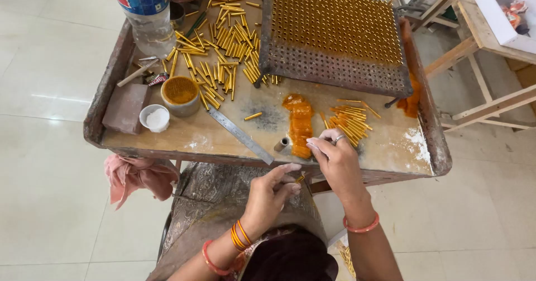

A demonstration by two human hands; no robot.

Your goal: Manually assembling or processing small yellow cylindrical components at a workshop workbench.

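At near edge of the tray [111,80], left hand [271,194] pinches a small gold tube [300,179] betw. thumb & fingertips, w/ right hand [335,158] just beside, fingers together, curled down by an orange paste strip [300,123], apparently handy for dipping. Loose gold tubes [223,46] lie far left, a perforated rack [335,29] far right, a steel ruler [240,134] in the middle.

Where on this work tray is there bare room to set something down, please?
The tray is bare between the steel ruler and orange paste, and at the near right corner past the small tube bundle. The loose tubes and perforated rack crowd the back.
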